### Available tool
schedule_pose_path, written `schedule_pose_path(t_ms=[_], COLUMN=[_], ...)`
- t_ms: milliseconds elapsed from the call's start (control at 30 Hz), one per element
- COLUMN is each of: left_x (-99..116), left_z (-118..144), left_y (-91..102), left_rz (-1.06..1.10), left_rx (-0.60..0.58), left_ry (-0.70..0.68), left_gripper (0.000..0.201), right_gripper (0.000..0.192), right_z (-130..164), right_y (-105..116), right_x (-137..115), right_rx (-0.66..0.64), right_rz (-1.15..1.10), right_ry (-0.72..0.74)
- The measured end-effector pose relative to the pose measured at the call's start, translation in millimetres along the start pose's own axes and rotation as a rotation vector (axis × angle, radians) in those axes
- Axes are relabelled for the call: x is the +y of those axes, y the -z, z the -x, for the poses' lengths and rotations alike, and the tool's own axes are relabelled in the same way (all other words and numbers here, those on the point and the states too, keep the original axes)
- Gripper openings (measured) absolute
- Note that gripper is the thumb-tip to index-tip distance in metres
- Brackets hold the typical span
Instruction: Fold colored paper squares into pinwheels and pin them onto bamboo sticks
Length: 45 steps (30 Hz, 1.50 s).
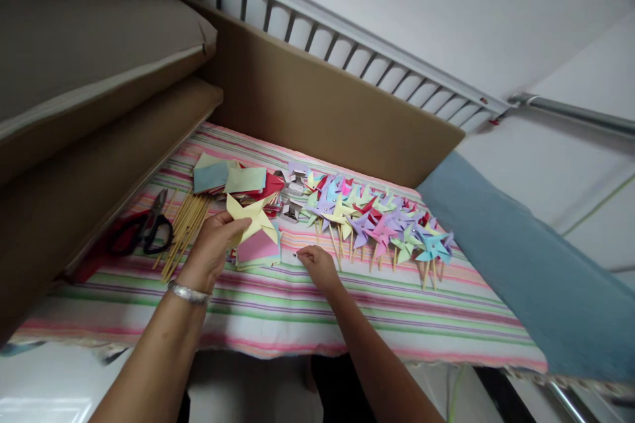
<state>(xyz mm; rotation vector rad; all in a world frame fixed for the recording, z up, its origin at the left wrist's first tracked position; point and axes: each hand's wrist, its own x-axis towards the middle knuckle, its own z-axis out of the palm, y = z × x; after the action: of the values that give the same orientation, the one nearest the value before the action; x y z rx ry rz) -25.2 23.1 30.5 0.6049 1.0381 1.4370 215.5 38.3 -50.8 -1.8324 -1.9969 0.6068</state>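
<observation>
Pinching the yellow paper pinwheel (pixel 254 214) in my left hand (pixel 216 236), presumably to hold its folds; right hand (pixel 318 266), fingertips together, grips a tiny pin-like piece (pixel 295 254).

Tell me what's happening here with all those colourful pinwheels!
A person is handling pinwheel parts with both hands. The left hand holds a yellow paper pinwheel, with no stick showing on it. The right hand pinches a tiny thing, too small to make out. Many pinwheels on sticks lie on the striped cloth to the right. To the left are loose sticks and scissors.
</observation>
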Motion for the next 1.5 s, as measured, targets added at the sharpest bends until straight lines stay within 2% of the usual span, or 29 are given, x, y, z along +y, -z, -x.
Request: schedule_pose_path(t_ms=[267,433,567,667,733,800,967,1167,1300,1500], left_x=[-9,-17,-26,-35,-41,-45,-56,-72,-77,-80], left_z=[-4,-9,-13,-16,-17,-17,-18,-20,-18,-17], left_y=[-2.0,-2.3,-11.1,-21.5,-29.3,-37.3,-57.0,-80.3,-92.1,-99.3], left_rz=[-0.008,0.007,0.003,-0.015,-0.051,-0.080,-0.103,-0.094,-0.085,-0.095], left_rx=[-0.037,-0.036,-0.042,-0.037,-0.012,0.014,0.000,-0.079,-0.137,-0.154], left_ry=[0.035,0.081,0.116,0.121,0.121,0.129,0.157,0.114,0.095,0.107], left_gripper=[0.027,0.024,0.025,0.025,0.025,0.024,0.027,0.020,0.018,0.020], right_gripper=[0.013,0.015,0.013,0.011,0.010,0.008,0.006,0.008,0.007,0.007], right_z=[-1,-4,-10,-13,-13,-13,-9,-8,-7,-8], right_y=[-8,-3,9,24,35,46,62,57,58,60], right_x=[-21,-23,-23,-28,-34,-40,-47,-37,-27,-19], right_rx=[0.017,0.002,0.013,0.038,0.058,0.082,0.148,0.117,0.164,0.226], right_rz=[0.102,0.024,-0.164,-0.526,-0.696,-0.756,-0.705,-0.674,-0.635,-0.629], right_ry=[0.044,0.087,0.049,0.001,0.018,0.072,0.242,0.199,0.177,0.148])
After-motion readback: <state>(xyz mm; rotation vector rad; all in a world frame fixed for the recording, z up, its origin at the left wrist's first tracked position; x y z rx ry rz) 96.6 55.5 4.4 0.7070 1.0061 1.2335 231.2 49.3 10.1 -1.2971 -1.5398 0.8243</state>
